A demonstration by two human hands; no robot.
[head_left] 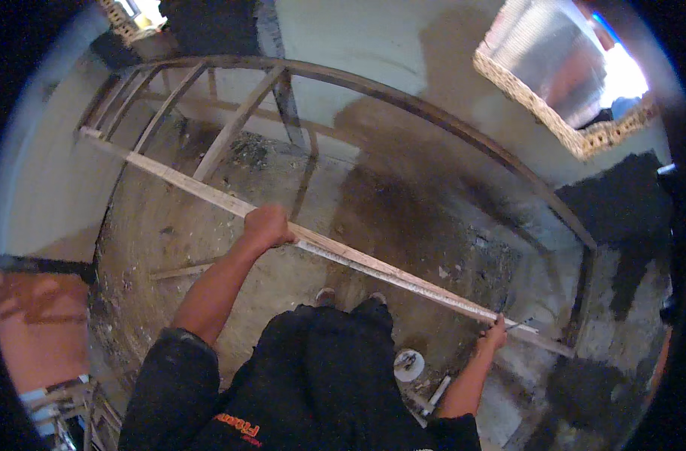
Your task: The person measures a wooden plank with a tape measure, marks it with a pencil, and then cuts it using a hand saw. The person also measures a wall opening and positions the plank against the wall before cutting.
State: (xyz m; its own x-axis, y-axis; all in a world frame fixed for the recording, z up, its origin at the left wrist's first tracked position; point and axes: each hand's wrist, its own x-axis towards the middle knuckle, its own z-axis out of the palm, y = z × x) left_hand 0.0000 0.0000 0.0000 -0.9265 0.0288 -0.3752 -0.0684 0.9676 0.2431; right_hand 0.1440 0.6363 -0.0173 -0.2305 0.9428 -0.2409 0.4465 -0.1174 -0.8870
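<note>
Front rail (185,180) of a timber frame (380,88) runs crosswise ahead of the body, crossbars (241,124) meeting its left stretch from the far side. The step in hand looks like measuring or marking: a pale strip (350,262) lies along the rail's near edge. The left hand (268,227) curls over mid-rail, fingers clamped on it, elbow bent; the right hand (496,334), near the rail's right end, arm lower, pinches a thin dark tool (520,325). Next probably calls for steadying the strip against the rail.
</note>
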